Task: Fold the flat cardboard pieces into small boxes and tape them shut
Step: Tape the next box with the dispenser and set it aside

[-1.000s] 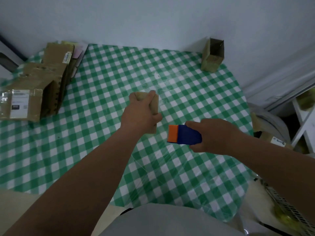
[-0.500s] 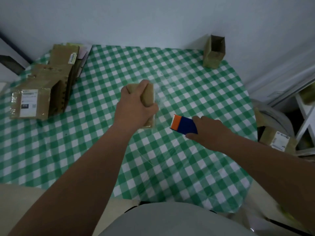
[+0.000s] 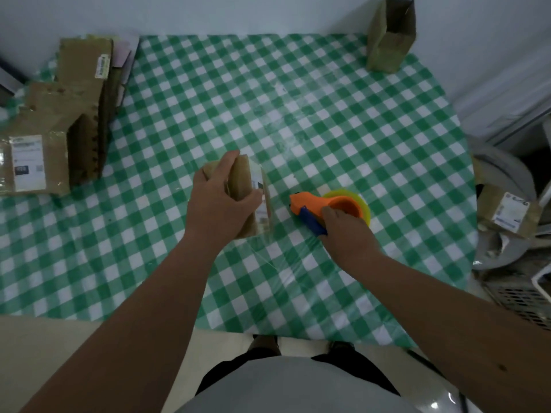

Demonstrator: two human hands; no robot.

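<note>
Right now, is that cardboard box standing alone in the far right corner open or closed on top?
Open. The box stands upright on the checked table, and its dark hollow inside shows through the top; no flaps cover it.

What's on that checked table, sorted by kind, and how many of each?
Small box held in the left hand: 1
Open box standing at the far corner: 1
Stack of flat cardboard: 1
Tape dispenser under the right hand: 1
Total: 4
</note>
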